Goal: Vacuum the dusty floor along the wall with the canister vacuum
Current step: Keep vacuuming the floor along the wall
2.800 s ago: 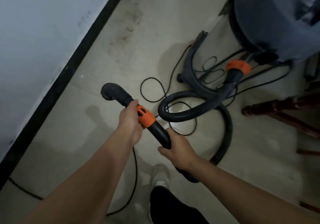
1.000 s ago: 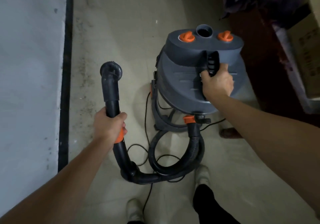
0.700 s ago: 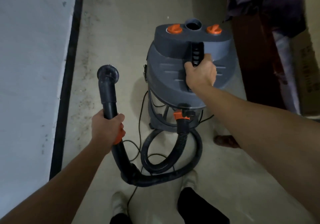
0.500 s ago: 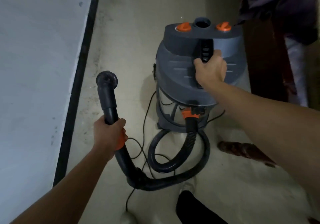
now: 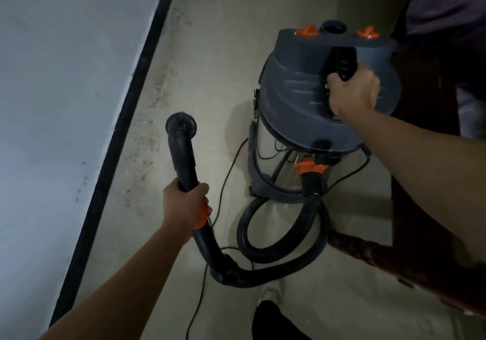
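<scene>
A canister vacuum [image 5: 297, 95] is standing on a pale, smooth floor [image 5: 223, 63], right of centre and a little apart from the wall. Its domed lid is matte grey plastic, carrying two orange knobs [image 5: 306, 31] and a round open port at the far edge, and it is sitting on a shiny, metallic-looking drum [image 5: 265, 153]. A black ribbed hose [image 5: 311, 208] is leaving an orange coupling [image 5: 309, 167] at the drum's near side, looping on the floor and running left into a curved rigid black wand [image 5: 184, 161]. The wand is ending in a round nozzle [image 5: 181, 126] that is pointing toward the wall side; whether it is touching the floor cannot be told. The left hand [image 5: 184, 205] is gripping the wand with fingers wrapped fully round it, just above an orange collar [image 5: 201, 217]. The right hand [image 5: 352, 95] is closed tightly round the black handle [image 5: 343, 63] on top of the lid. A thin black cord [image 5: 228, 171] is trailing across the floor beside the drum. Dark specks of dust [image 5: 150, 140] are lying in a gritty band along a black baseboard [image 5: 126, 119], under a plain light wall [image 5: 65, 76] on the left. Dark turned wooden furniture [image 5: 368, 255] is standing at the right, close beside the vacuum. A light shoe [image 5: 271, 291] is showing near the hose at the bottom.
</scene>
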A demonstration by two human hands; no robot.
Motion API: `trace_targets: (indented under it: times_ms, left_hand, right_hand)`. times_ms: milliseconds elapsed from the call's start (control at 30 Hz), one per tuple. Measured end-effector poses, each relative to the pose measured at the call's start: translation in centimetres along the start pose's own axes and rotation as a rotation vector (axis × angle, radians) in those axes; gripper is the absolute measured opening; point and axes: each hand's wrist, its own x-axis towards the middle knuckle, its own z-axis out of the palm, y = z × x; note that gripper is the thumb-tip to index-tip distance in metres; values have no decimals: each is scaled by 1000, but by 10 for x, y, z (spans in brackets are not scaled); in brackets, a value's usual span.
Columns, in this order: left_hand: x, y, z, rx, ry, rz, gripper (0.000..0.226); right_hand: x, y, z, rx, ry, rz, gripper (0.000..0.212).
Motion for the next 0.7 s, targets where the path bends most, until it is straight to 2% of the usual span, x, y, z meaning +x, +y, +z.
trace_targets:
  times_ms: [200,433,700]
  left_hand:
    - [17,13,21,44,-10,-2,12]
    - [30,46,51,66,-127,6,13]
    - [67,77,52,20,-214,-107,18]
  right_hand:
    - [10,0,-2,31,-91,51,48]
    - [21,-7,-9,276,-384,232,9]
    - [37,-12,-27,64,-547,112,11]
